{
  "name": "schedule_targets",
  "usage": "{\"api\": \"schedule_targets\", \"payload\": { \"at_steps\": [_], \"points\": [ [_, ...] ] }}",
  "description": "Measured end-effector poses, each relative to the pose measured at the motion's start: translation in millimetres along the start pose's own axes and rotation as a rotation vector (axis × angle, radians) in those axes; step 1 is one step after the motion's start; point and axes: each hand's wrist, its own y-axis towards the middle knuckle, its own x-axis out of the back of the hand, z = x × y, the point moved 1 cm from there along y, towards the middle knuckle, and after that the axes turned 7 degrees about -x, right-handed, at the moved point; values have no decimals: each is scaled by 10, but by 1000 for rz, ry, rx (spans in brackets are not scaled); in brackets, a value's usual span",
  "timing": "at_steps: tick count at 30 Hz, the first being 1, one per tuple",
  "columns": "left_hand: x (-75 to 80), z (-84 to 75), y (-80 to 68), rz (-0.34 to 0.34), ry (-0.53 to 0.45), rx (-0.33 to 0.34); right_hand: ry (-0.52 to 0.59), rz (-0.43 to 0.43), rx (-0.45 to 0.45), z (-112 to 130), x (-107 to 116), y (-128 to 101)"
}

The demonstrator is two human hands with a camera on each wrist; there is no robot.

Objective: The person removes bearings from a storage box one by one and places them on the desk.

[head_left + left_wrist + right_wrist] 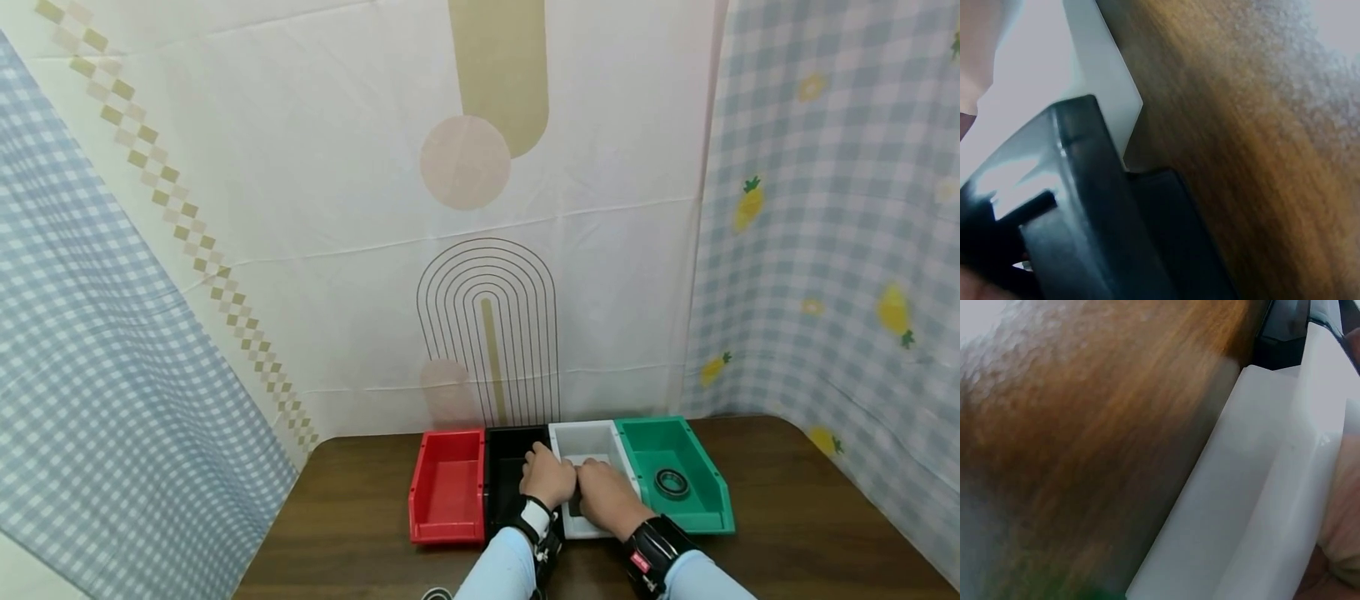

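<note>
Since the L hand [547,477] and R hand [606,496] come together over the white bin [588,432], whatever's at the fingertips is hidden: fingers look bent inward, but how far, & w/ any hold, can't tell. They prob. sit so close b/c both attend to one small spot. The dark patch [573,504] under them, inside the white bin, may be a part or just shadow; unclear.

L hand is next to the black bin [504,479]; R hand's nearer the green bin [686,517]. W/ the red bin [448,487] at far L, all 4 line the table's [345,517] far edge side by side, prob. so each steadies the next; low fronts face the near edge, likely for easy reach-in.

A dark ring [672,495] lies flat in the green bin, where walls would stop it rolling. A metal ring [437,592] sits toward the table's near edge, partly out of frame, L of the L sleeve [498,571].
</note>
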Motion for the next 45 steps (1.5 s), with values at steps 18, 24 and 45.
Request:
{"api": "schedule_targets", "payload": {
  "at_steps": [18, 24, 45],
  "points": [
    [-62, 16, 23, -28, -47, -1, -65, -86, 53, -11, 109, -228],
    [-46, 34, 28, -25, -40, 6, -63, -84, 62, -26, 210, -449],
    [31, -17, -66, -1, -73, 14, -134, 60, 326, -799, -429, -907]
  ]
}}
